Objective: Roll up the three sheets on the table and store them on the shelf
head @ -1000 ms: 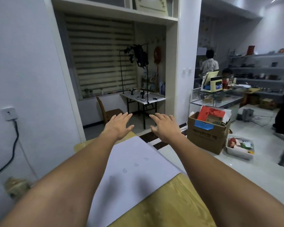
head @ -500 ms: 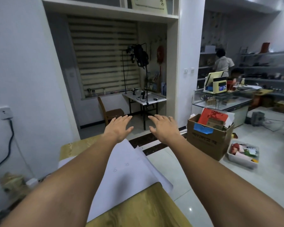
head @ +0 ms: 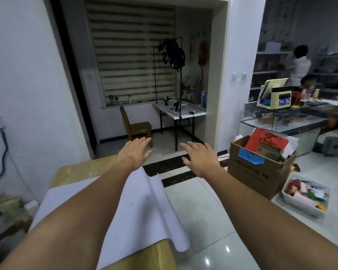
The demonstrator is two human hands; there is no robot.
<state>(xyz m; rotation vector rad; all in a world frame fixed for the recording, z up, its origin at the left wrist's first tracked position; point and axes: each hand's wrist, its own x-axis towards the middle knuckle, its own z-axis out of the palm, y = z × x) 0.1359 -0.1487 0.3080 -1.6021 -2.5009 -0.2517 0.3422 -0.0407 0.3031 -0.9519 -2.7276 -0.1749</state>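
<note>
White paper sheets (head: 142, 211) overhung the yellow wooden table (head: 76, 172); left hand (head: 134, 152) and right hand (head: 200, 157) hovered, fingers spread, grasping nothing.

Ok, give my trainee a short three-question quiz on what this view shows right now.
1. True or false: the left hand is gripping a rolled sheet.
2. Where does the white sheet overhang? A) the table's right edge B) its far edge C) nowhere
3. Fill in: the cardboard box stands on the ____.

Key: 1. False; both it and the right hand are open, held out and empty. 2. A. 3. Floor.
</note>
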